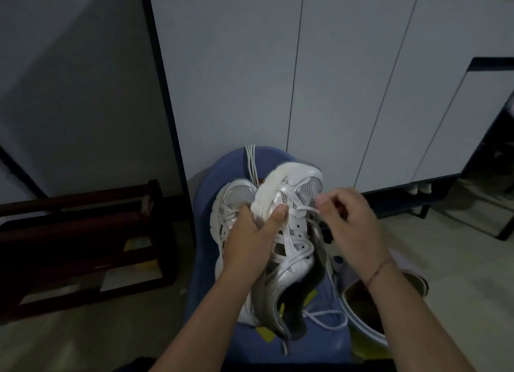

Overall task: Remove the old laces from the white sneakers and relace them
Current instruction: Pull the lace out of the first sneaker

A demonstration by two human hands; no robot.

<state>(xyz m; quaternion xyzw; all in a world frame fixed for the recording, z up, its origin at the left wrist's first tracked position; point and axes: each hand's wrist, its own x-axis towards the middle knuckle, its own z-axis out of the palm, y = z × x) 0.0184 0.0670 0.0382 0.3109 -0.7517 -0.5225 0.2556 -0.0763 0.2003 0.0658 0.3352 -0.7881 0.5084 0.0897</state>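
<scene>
- Grey cabinet doors (333,93) stand behind your blue chair (207,182).
- Both white sneakers (290,178) lie on it.
- Your left hand (250,241) grips one; your right hand (353,224) pinches its lace (306,210).

Top sneaker (294,193): white upper of smooth, faintly glossy leather-look overlays over open grey mesh panels, with a silvery satin sheen toward the heel. Second sneaker (236,196): same mesh toe panel and the same smooth white overlays. Threaded lace (303,210): flat woven cloth, matt white. Loose laces (251,163): thin cord, matt off-white. Seat cover (208,182): blue cloth, soft, matt, creased. Cabinet doors (222,79): smooth matt pale-grey panels. Cabinet frame (164,93): dark, matt. Rack (83,204): dark reddish wood, low sheen. Floor (472,302): pale, smooth, slightly reflective. Wrist cord (379,270): thin dark thread.
</scene>
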